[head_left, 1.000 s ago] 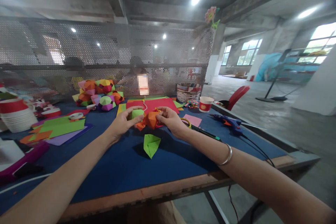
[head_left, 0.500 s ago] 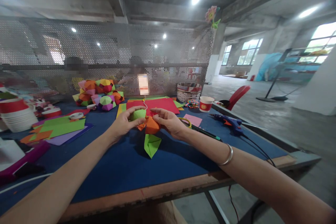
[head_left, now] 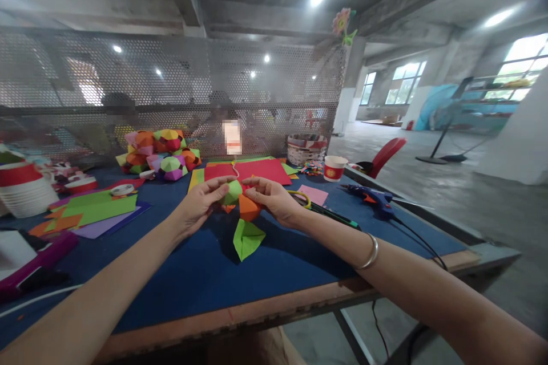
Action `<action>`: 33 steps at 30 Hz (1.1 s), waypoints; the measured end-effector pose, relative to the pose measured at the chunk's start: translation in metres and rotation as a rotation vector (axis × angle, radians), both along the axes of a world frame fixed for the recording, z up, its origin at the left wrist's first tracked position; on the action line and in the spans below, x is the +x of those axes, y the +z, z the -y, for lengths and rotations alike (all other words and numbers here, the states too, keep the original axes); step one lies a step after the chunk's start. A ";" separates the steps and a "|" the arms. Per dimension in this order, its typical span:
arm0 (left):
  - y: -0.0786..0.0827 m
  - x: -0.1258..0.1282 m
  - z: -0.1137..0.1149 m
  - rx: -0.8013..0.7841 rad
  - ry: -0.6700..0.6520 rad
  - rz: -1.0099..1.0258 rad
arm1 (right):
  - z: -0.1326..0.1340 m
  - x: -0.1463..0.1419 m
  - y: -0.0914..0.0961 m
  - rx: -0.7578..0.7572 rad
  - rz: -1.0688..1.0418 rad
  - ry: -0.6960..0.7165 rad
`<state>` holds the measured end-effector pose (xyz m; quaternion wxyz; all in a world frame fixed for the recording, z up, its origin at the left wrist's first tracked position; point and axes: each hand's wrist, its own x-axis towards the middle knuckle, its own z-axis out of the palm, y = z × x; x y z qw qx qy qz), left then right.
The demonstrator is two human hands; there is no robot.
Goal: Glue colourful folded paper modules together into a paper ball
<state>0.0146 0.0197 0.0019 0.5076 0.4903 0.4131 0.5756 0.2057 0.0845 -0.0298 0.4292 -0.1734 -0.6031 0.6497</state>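
Above the blue tabletop [head_left: 180, 291], a green paper piece [head_left: 233, 194] is gripped by the fingers [head_left: 217, 195] of the left hand [head_left: 197, 205], an orange piece [head_left: 249, 209] by those of the right hand [head_left: 278, 202] (a folded green sheet [head_left: 247, 241] is seen near them).

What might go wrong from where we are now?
The light-green folded piece at the left grip and the orange piece at the right grip could crease if squeezed. The lower green piece shows just below the orange one and might get knocked. The glue gun's cord runs near the right forearm and might snag.
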 end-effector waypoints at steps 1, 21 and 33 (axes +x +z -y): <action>0.001 0.002 0.001 -0.018 0.009 0.052 | 0.000 0.000 0.000 0.009 -0.003 -0.009; 0.007 0.013 0.007 -0.033 0.066 0.150 | -0.002 -0.002 -0.006 0.196 0.109 -0.161; 0.004 0.024 0.011 -0.109 0.064 0.143 | 0.005 -0.002 -0.002 0.285 0.097 -0.257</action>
